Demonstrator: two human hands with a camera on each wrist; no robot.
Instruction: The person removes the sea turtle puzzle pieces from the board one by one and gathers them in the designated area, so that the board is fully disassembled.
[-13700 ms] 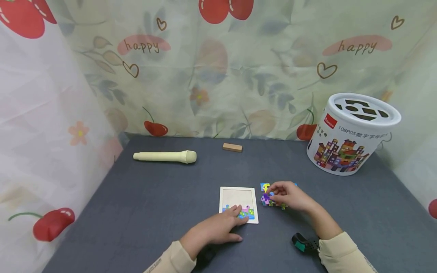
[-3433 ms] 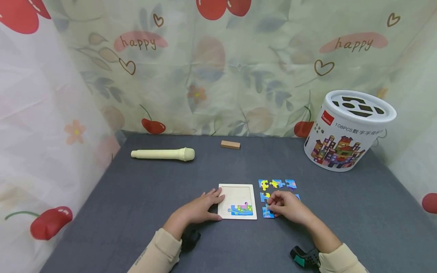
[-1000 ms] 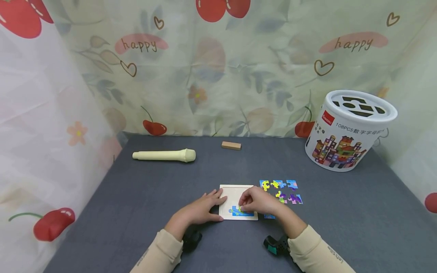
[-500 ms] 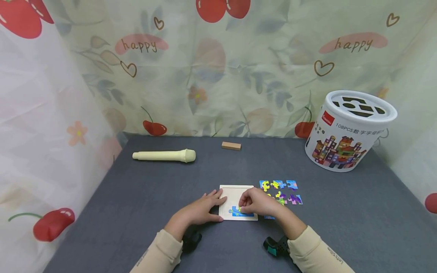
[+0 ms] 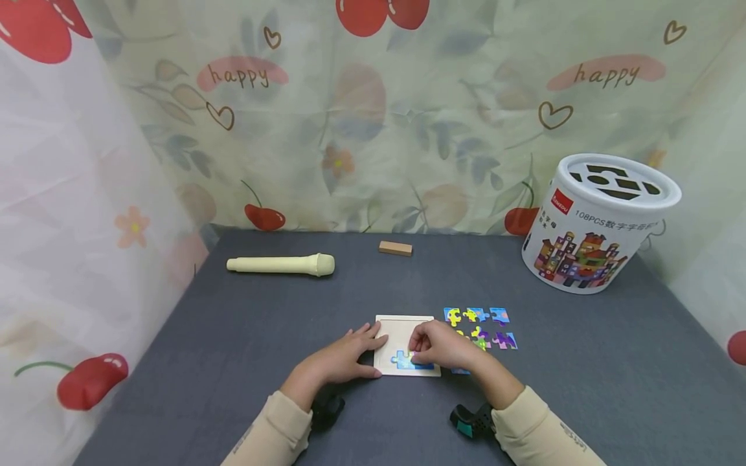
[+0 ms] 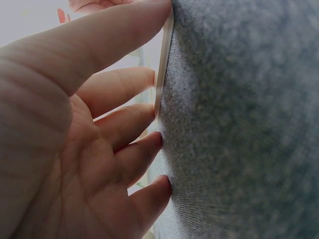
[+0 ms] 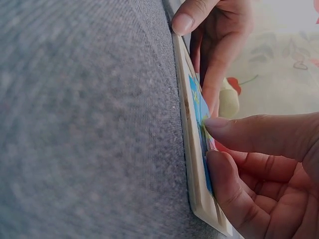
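Note:
A square wooden puzzle tray [image 5: 398, 334] lies on the table, with a few joined blue puzzle pieces [image 5: 402, 360] along its lower part. My left hand [image 5: 340, 357] rests at the tray's left edge, its thumb and fingers spread and fairly straight. Over the tray's lower right, my right hand [image 5: 444, 344] pinches a puzzle piece [image 7: 211, 143] between thumb and a finger, low against the pieces there. Most of that piece is hidden by the fingertips. Right of the tray lie several loose puzzle pieces [image 5: 500, 316], partly covered by the right hand and wrist.
A cream toy microphone [image 5: 281, 265] lies at the back left. Near the back edge is a small wooden block [image 5: 395, 248]. A large white bucket [image 5: 594, 226] with a holed lid stands at the back right. A printed cloth [image 5: 373, 155] hangs behind the dark table.
Since 3.4 s ago, my right hand has gone left from the loose pieces to the tray. Over the last second it has barely shifted there; my left hand keeps its place.

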